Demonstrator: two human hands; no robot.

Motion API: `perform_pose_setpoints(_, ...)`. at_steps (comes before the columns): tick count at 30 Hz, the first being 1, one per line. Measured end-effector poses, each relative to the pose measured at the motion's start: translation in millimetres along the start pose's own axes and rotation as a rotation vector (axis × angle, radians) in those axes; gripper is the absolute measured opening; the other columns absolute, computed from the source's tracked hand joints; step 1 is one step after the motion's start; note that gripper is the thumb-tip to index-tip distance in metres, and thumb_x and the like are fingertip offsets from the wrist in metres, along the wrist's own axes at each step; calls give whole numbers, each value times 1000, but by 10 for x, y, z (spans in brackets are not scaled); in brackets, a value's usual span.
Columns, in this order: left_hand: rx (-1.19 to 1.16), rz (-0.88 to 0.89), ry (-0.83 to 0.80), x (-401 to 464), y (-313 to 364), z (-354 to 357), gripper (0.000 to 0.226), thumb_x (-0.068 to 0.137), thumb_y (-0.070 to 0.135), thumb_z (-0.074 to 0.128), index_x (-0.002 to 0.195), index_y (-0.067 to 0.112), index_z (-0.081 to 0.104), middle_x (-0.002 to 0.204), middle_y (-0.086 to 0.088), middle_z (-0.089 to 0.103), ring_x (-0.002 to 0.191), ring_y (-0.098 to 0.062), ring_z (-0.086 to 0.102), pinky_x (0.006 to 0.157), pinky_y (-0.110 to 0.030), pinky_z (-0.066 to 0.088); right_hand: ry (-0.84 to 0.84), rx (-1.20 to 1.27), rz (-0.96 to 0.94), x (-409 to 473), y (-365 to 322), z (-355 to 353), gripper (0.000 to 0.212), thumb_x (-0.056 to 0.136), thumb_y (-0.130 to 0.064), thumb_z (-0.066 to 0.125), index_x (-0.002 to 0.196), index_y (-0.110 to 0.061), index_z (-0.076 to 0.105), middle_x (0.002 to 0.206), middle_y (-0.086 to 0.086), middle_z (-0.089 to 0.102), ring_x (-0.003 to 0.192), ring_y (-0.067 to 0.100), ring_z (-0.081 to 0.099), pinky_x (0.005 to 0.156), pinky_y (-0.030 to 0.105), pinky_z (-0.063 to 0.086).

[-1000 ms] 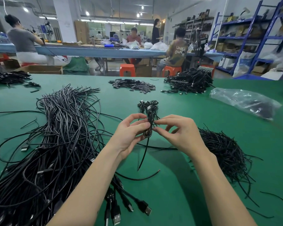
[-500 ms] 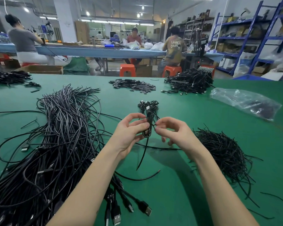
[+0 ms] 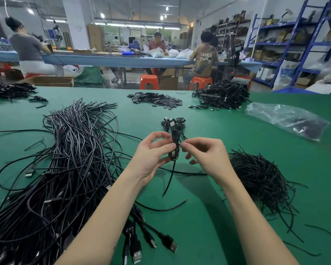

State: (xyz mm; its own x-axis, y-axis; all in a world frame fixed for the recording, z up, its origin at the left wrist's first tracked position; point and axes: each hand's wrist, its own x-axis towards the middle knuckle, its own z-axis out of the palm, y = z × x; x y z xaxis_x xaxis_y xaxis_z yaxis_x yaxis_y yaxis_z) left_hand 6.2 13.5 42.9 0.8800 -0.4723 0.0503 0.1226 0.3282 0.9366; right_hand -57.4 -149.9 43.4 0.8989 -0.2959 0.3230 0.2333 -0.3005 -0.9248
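Frame centre, above green felt counter [image 3: 237, 131]: thin black coiled cable [image 3: 175, 137], light, limp, likely to spring loose. Left hand [image 3: 151, 155] grips its waist; right hand [image 3: 206, 155] pinches it from the right. Judged best hold: mid-coil, not the dangling tail.

Bright overhead ceiling lights, soft shadows, sharp centre, edges curved

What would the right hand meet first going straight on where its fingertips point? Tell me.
The coiled cable: the right hand seems to pinch it at its fingertips; just behind is the left hand, gripping it.
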Motion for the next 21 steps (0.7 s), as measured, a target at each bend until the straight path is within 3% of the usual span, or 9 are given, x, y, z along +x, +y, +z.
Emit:
perform_pose_setpoints(3,38,63,11,-11,-3,31,27,87,-5,68,101,17,62,105,-8,73,80,-13,66,74,-27,56,-124,599,577,16,-31,48,12,74,-17,82,78,-9,74,72,2,70,56,7,64,48,14,51)
perform_pose_setpoints(5,68,67,4,-19,-1,29,27,87,-4,69,103,18,63,108,-9,74,82,-13,67,75,-28,55,-175,779,755,19,-38,36,13,69,-18,82,73,-10,73,71,-1,69,54,5,63,44,12,49)
perform_pose_setpoints(7,80,44,20,-15,-9,15,26,88,-3,68,102,17,63,106,-8,75,78,-13,67,73,-27,54,-202,584,641,16,-5,20,17,75,-22,82,87,-12,75,80,-1,75,58,8,66,48,15,51)
perform_pose_setpoints(10,46,8,63,2,-18,-14,23,88,-3,68,101,15,62,104,-6,75,74,-13,68,69,-26,54,-158,235,271,-2,47,-16,26,86,-12,79,110,-19,71,101,0,76,69,15,71,59,22,54)
perform_pose_setpoints(13,28,-7,71,17,-15,-31,22,88,-3,68,101,14,63,97,-2,77,73,-10,70,64,-23,55,-86,-30,-66,17,112,-42,30,85,-4,77,102,-27,68,100,-7,73,71,11,70,62,20,53)
perform_pose_setpoints(15,15,-14,69,18,-12,-33,22,88,-3,67,100,14,63,93,0,77,71,-9,70,61,-21,54,-35,-224,-233,23,146,-21,29,83,-9,79,93,-34,68,97,-16,71,70,4,66,63,15,49)
perform_pose_setpoints(21,-4,-37,68,14,-13,-31,20,88,-3,67,102,12,63,88,1,77,68,-9,69,58,-22,54,155,-466,-536,-4,254,19,13,85,-27,80,96,-35,77,100,-20,65,77,11,66,56,28,55)
